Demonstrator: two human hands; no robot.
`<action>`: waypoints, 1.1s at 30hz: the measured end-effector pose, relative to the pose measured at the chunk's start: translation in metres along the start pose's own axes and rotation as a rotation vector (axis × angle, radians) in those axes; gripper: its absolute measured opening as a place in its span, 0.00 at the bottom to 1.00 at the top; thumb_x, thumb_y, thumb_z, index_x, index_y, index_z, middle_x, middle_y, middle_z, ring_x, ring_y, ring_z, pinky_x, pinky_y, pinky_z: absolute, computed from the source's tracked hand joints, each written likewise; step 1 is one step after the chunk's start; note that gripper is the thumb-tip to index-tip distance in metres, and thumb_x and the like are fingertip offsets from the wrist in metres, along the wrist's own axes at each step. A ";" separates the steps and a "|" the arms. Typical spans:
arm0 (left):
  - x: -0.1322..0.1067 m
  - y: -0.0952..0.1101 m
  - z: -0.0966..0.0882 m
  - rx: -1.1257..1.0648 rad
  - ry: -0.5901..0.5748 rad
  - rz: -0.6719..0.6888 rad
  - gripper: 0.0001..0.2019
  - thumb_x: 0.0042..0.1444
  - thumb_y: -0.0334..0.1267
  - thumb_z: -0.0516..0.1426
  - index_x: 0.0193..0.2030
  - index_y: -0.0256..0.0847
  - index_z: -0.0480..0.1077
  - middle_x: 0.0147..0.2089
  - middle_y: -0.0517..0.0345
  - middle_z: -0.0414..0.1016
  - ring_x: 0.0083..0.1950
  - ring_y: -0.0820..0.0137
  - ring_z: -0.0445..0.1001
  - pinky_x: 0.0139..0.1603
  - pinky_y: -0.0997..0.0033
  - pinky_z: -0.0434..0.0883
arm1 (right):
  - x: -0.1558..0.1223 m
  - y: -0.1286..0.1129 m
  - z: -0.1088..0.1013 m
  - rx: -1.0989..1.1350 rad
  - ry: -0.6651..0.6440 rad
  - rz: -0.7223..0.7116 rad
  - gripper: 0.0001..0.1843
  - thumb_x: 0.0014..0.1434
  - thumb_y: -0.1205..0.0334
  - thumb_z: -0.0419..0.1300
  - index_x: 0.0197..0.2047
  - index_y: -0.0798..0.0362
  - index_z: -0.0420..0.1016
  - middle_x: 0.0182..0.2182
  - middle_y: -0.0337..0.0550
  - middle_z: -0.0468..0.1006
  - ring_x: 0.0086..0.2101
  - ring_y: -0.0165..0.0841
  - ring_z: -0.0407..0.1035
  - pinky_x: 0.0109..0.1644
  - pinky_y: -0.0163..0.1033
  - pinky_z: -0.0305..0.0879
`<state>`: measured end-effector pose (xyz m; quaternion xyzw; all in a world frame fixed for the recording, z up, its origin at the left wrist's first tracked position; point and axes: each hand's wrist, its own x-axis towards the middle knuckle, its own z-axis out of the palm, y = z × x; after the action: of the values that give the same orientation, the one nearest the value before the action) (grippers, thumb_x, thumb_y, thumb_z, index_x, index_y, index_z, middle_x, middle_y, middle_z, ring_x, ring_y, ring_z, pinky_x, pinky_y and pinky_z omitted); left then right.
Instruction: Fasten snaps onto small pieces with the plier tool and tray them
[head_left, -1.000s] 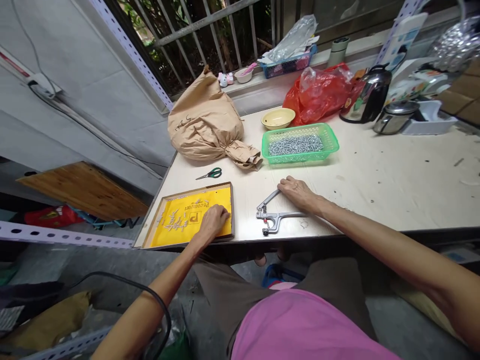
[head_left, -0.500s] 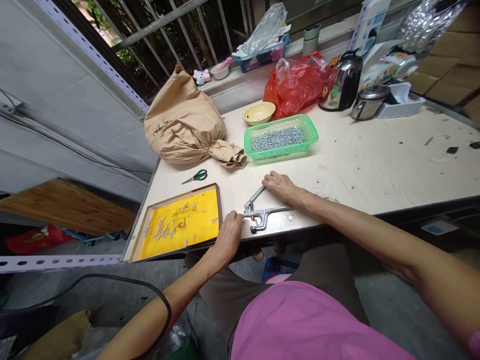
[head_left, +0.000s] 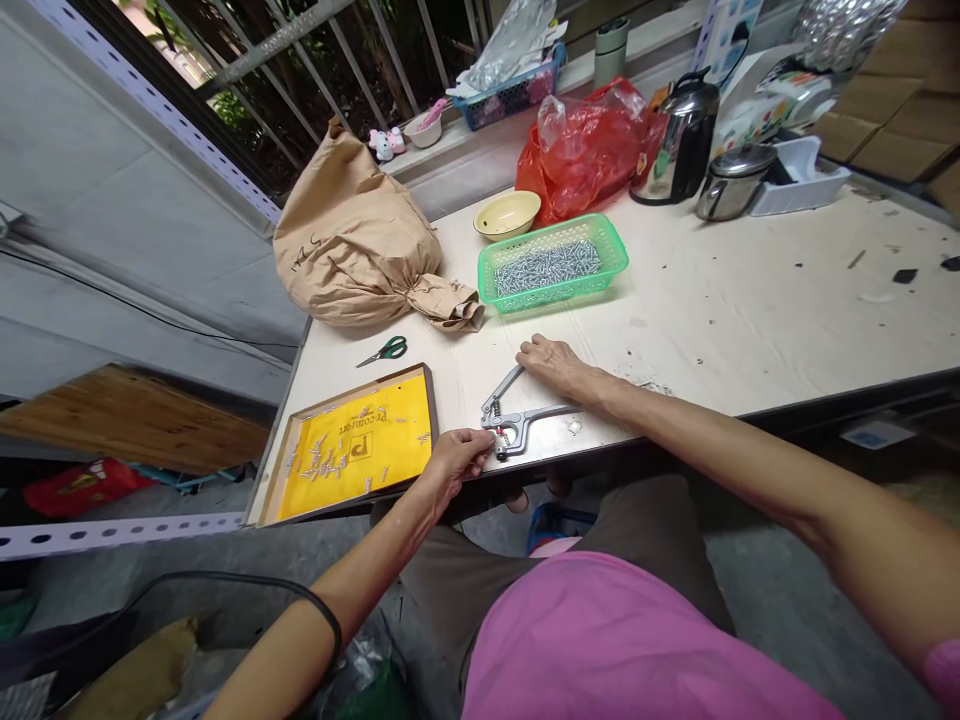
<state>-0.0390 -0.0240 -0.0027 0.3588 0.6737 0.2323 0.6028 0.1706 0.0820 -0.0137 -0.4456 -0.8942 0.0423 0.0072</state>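
A metal hand press tool with two long handles lies near the table's front edge. My right hand rests on its upper handle, fingers curled over it. My left hand is at the tool's jaw end, fingers pinched together on something too small to name. Left of it lies a shallow wooden tray lined with yellow paper, with several small metal pieces scattered on it.
A green basket full of metal parts stands behind the tool. A tied brown paper sack, green-handled scissors, a yellow bowl, a red plastic bag and kettles sit farther back. The table edge runs right.
My left hand left the yellow tray and moved right to the jaw end of the press tool. My right hand stayed on the handle. The view shifted slightly.
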 end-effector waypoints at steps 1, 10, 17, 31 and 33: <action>0.000 0.001 0.001 -0.008 -0.010 -0.011 0.18 0.38 0.46 0.67 0.26 0.33 0.69 0.14 0.67 0.62 0.14 0.84 0.55 0.14 0.82 0.51 | 0.000 0.000 -0.001 0.000 -0.003 0.001 0.14 0.63 0.71 0.46 0.45 0.55 0.71 0.45 0.54 0.72 0.46 0.41 0.59 0.36 0.38 0.58; 0.000 0.007 0.007 0.049 -0.033 -0.101 0.18 0.39 0.46 0.67 0.24 0.34 0.67 0.12 0.68 0.60 0.12 0.84 0.53 0.13 0.82 0.48 | 0.001 0.000 0.001 -0.004 -0.003 -0.002 0.15 0.63 0.71 0.45 0.45 0.56 0.71 0.45 0.55 0.71 0.46 0.42 0.59 0.35 0.39 0.58; 0.001 0.021 0.008 0.205 -0.065 -0.191 0.11 0.47 0.38 0.64 0.24 0.33 0.69 0.11 0.66 0.62 0.11 0.82 0.56 0.13 0.82 0.53 | 0.000 0.000 0.000 -0.004 0.007 -0.012 0.14 0.63 0.71 0.46 0.44 0.56 0.71 0.44 0.54 0.72 0.46 0.41 0.60 0.35 0.39 0.57; -0.007 0.021 0.008 0.202 -0.078 -0.241 0.10 0.46 0.36 0.66 0.28 0.31 0.72 0.15 0.63 0.67 0.15 0.80 0.65 0.17 0.82 0.67 | -0.045 -0.001 -0.010 0.135 -0.012 -0.131 0.36 0.51 0.34 0.58 0.50 0.58 0.67 0.46 0.55 0.72 0.46 0.44 0.63 0.48 0.44 0.58; -0.006 0.022 0.007 0.194 -0.081 -0.239 0.11 0.45 0.36 0.67 0.27 0.31 0.71 0.15 0.63 0.67 0.15 0.80 0.65 0.17 0.82 0.67 | -0.050 0.003 -0.010 0.114 -0.027 -0.163 0.42 0.46 0.31 0.59 0.51 0.59 0.66 0.47 0.56 0.72 0.45 0.45 0.64 0.50 0.47 0.56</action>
<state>-0.0273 -0.0160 0.0162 0.3416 0.7061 0.0779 0.6153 0.2034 0.0446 -0.0030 -0.3696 -0.9236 0.0985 0.0240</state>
